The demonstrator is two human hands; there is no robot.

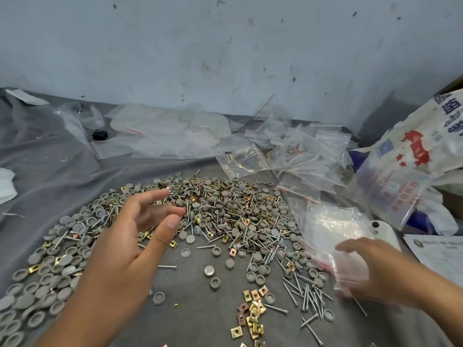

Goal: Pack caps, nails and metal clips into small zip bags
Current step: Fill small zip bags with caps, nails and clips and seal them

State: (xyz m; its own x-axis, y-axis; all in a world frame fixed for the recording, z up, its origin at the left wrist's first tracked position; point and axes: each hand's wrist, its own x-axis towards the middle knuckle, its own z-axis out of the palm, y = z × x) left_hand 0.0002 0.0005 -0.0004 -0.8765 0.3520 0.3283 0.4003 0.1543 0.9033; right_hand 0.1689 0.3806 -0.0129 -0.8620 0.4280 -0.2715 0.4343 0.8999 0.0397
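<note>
head view, close above grey table, facing forward and down

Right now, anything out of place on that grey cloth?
Nothing damaged. Grey round plastic caps, silver nails and brass square metal clips lie loose and mixed across the grey cloth, unsorted. A small black object sits among empty clear bags.

Grey cloth over table; printed sack at rt; scuffed wall behind.

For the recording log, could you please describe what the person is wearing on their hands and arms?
Both the left hand and the right hand are bare: no gloves, and no rings or watch that I can see. Both forearms are uncovered as far as the frame shows, with no sleeve in view.
</note>
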